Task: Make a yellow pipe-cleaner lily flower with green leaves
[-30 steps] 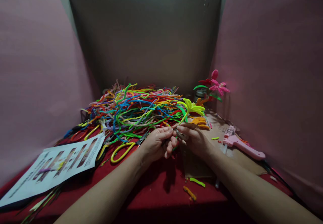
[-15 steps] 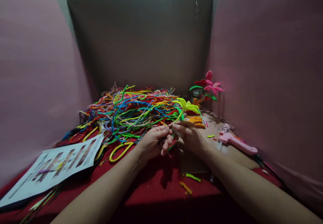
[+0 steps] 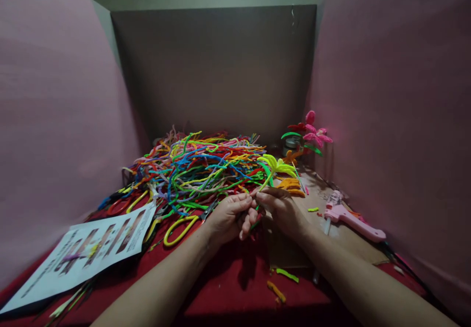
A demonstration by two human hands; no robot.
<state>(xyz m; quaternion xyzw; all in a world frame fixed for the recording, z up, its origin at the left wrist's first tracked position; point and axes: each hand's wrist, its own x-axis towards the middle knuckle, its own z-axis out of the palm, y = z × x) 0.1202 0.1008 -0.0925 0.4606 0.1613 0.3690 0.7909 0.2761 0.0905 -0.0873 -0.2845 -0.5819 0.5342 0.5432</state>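
A yellow pipe-cleaner flower [image 3: 276, 165] rises from between my hands, its petals spread above the fingers and its stem running down into the grip. My right hand [image 3: 281, 205] pinches that stem between thumb and fingertips. Close against it, my left hand [image 3: 235, 214] is closed at the stem's lower part, thumb pressed to the index finger and the other fingers curled. The stem's lower end is mostly hidden by the fingers. A green leaf-like piece [image 3: 267, 174] shows just behind the flower stem.
Behind my hands lies a heap of coloured pipe cleaners [image 3: 206, 170]. Yellow-handled scissors [image 3: 180, 231] and a printed sheet [image 3: 84, 253] are at left. A pink glue gun [image 3: 353, 221] rests on cardboard [image 3: 316, 189] at right, near pink flowers [image 3: 317, 135]. Scraps [image 3: 275, 291] lie in front on red cloth.
The whole view has shifted slightly, so everything appears a little lower and further right. Both hands keep nearly the same hold on the yellow flower.
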